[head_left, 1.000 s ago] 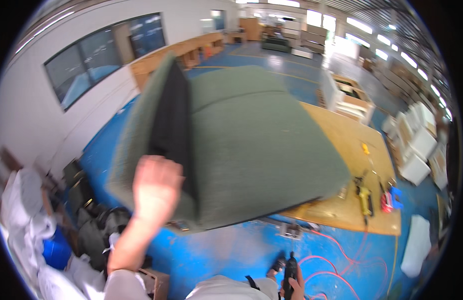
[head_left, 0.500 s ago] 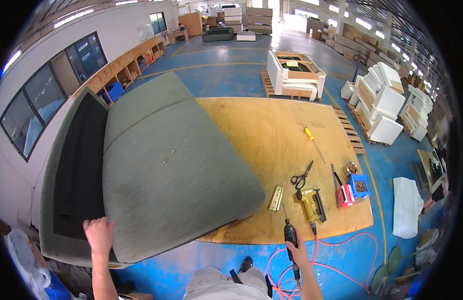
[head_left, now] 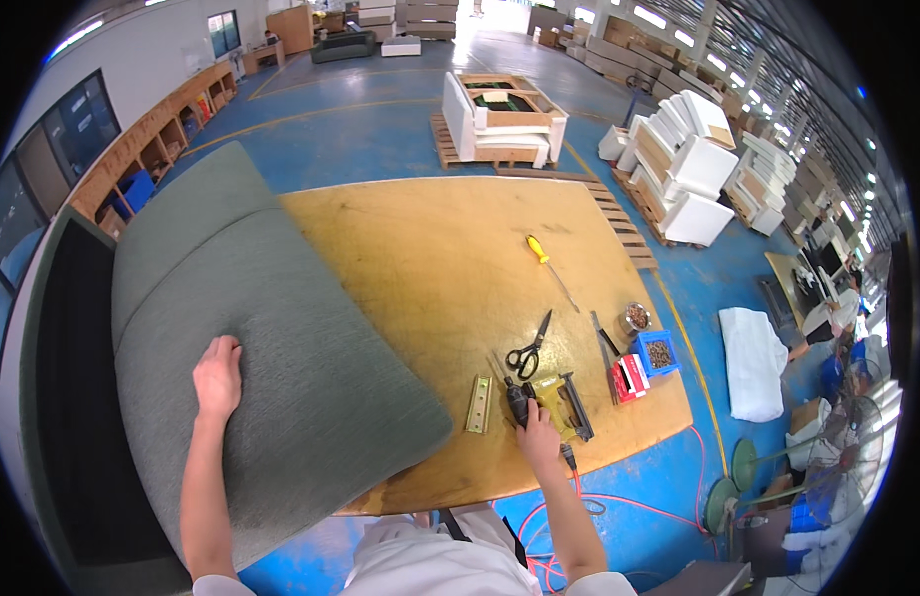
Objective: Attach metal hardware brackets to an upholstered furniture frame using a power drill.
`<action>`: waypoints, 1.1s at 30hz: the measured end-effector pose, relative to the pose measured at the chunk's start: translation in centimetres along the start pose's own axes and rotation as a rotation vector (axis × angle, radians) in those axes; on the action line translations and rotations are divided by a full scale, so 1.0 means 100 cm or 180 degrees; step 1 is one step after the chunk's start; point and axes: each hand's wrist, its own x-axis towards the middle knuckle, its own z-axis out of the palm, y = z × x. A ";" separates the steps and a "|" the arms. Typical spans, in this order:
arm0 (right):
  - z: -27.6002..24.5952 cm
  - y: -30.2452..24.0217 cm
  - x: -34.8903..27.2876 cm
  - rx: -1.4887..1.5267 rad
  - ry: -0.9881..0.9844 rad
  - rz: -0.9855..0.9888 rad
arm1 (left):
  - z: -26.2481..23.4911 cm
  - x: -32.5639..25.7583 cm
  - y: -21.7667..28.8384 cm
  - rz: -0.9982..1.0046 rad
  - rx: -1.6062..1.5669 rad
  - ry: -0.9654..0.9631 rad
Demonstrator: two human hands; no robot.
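Observation:
On the green upholstered sofa piece (head_left: 271, 397) rests my left hand (head_left: 217, 377), its fingers curled down against the fabric. Whatever lies under those fingertips is hidden. My right hand (head_left: 539, 444) grips a black electric screwdriver (head_left: 517, 401) with a long thin bit, low over the wooden table (head_left: 400, 248). Right beside it lies a yellow-green staple gun (head_left: 553, 393). Black-handled scissors (head_left: 525, 360) are just beyond the tool. To its left is a brass-coloured metal bracket (head_left: 479, 404) with holes.
A yellow-handled screwdriver (head_left: 538, 250) lies farther back. At the table's right are a blue bin (head_left: 658, 354) of small parts, a round tin (head_left: 636, 317) and a red-and-white box (head_left: 630, 379). A red air hose (head_left: 638, 500) loops on the floor.
My left hand has moved from the sofa's near left edge onto the seat, where small light bits lay. My right hand has carried the electric screwdriver forward beside the staple gun. The view has swung right.

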 end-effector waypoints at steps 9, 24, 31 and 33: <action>0.013 -0.079 0.030 0.0260 -0.0413 -0.0598 | 0.013 -0.005 0.002 -0.0164 -0.0241 0.0484; -0.046 -0.025 0.040 0.3324 -0.1941 -0.0573 | 0.031 -0.142 0.335 -0.2003 -0.4129 0.0017; -0.136 -0.002 0.000 0.2865 -0.2431 -0.1804 | 0.040 -0.152 0.393 -0.1170 -0.2453 -0.0086; -0.132 -0.001 -0.006 0.2900 -0.2303 -0.2064 | 0.042 -0.164 0.394 -0.1524 -0.2325 -0.0156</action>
